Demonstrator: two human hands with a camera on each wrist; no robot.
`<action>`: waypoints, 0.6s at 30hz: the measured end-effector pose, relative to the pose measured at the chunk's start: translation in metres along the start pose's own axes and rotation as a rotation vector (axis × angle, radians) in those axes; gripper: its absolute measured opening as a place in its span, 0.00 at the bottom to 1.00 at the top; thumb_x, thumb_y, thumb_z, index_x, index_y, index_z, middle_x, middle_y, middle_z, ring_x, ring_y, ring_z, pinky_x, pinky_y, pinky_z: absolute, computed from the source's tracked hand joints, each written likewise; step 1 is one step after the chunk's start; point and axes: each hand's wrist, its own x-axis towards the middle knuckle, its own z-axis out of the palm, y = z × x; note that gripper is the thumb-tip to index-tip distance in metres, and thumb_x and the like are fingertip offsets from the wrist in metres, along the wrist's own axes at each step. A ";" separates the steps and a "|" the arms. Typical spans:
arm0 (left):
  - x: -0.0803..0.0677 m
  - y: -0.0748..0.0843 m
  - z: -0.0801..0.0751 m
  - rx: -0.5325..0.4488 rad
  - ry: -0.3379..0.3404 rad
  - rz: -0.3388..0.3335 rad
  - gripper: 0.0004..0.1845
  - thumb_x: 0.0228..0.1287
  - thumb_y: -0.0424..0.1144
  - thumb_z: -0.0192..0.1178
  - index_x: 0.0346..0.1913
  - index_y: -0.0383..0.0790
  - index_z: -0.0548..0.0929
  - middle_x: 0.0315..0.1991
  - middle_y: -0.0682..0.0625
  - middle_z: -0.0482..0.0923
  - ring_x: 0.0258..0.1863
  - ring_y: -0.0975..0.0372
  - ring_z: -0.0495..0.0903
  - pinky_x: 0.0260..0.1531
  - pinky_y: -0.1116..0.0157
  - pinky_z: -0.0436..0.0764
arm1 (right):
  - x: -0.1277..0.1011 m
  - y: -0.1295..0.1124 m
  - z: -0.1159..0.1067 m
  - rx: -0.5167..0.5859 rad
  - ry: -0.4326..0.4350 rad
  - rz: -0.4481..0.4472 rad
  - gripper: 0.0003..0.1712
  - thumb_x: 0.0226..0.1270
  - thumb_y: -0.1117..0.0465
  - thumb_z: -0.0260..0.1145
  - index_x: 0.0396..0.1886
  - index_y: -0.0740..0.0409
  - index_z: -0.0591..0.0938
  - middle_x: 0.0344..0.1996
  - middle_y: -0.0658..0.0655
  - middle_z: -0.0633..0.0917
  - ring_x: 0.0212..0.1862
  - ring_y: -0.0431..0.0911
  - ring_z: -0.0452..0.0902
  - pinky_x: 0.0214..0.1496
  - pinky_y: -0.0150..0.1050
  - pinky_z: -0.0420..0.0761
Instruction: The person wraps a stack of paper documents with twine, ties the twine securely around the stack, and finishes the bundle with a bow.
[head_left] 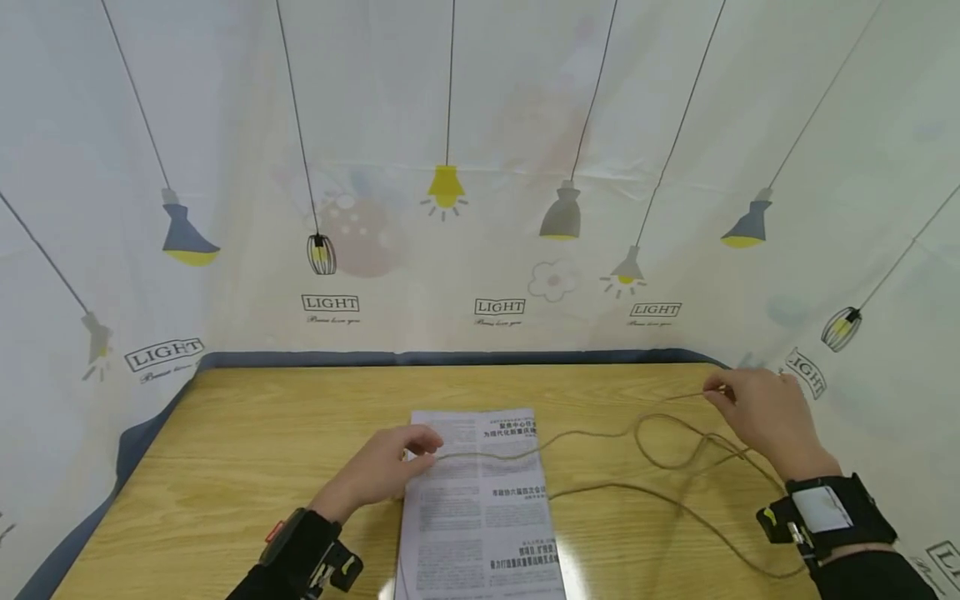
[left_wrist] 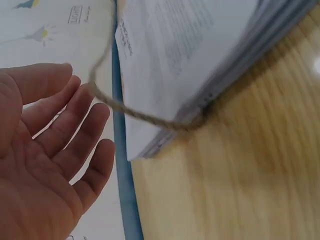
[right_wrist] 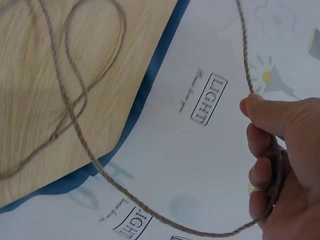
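A stack of printed newspaper sheets (head_left: 480,508) lies on the wooden table. Brown twine (head_left: 573,432) crosses over its top, and another stretch leaves from its right side. In the left wrist view the twine (left_wrist: 145,117) bends around the stack's edge and goes out of sight beneath it. My left hand (head_left: 378,467) is over the stack's left edge, fingers loosely bent and spread, with the twine passing right at the fingertips. On the right, my right hand (head_left: 768,417) holds the twine, thumb against the index finger and the other fingers curled round it (right_wrist: 272,165).
Loose loops of twine (head_left: 675,417) lie on the table (head_left: 285,417) between the stack and my right hand. A light cloth (head_left: 495,250) printed with hanging lamps stands behind the table and along its sides, with a dark blue border (head_left: 450,359) at the table's edge.
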 end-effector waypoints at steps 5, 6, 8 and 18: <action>-0.005 -0.019 0.000 0.035 0.095 -0.069 0.10 0.69 0.35 0.58 0.49 0.42 0.83 0.47 0.48 0.83 0.43 0.62 0.79 0.42 0.61 0.77 | 0.001 0.011 0.003 -0.070 0.050 0.040 0.04 0.60 0.63 0.69 0.34 0.58 0.87 0.30 0.63 0.84 0.36 0.62 0.76 0.41 0.63 0.68; -0.006 -0.023 0.000 0.043 0.112 -0.078 0.09 0.68 0.34 0.58 0.48 0.42 0.83 0.45 0.49 0.84 0.41 0.63 0.78 0.41 0.62 0.76 | 0.001 0.012 0.004 -0.081 0.070 0.045 0.04 0.59 0.64 0.70 0.33 0.59 0.87 0.32 0.66 0.82 0.38 0.64 0.74 0.42 0.64 0.68; -0.009 -0.031 0.000 0.063 0.139 -0.092 0.07 0.68 0.35 0.59 0.45 0.43 0.84 0.42 0.52 0.84 0.38 0.64 0.77 0.38 0.65 0.76 | 0.003 0.013 0.005 -0.087 0.093 0.060 0.04 0.58 0.66 0.70 0.32 0.62 0.87 0.33 0.69 0.80 0.35 0.64 0.74 0.38 0.61 0.72; -0.022 -0.049 0.005 0.066 0.096 -0.106 0.04 0.65 0.35 0.61 0.40 0.46 0.83 0.34 0.57 0.80 0.35 0.67 0.75 0.36 0.69 0.75 | 0.027 0.024 0.005 0.050 -0.004 0.257 0.10 0.66 0.68 0.58 0.38 0.74 0.81 0.29 0.72 0.82 0.20 0.55 0.76 0.17 0.44 0.72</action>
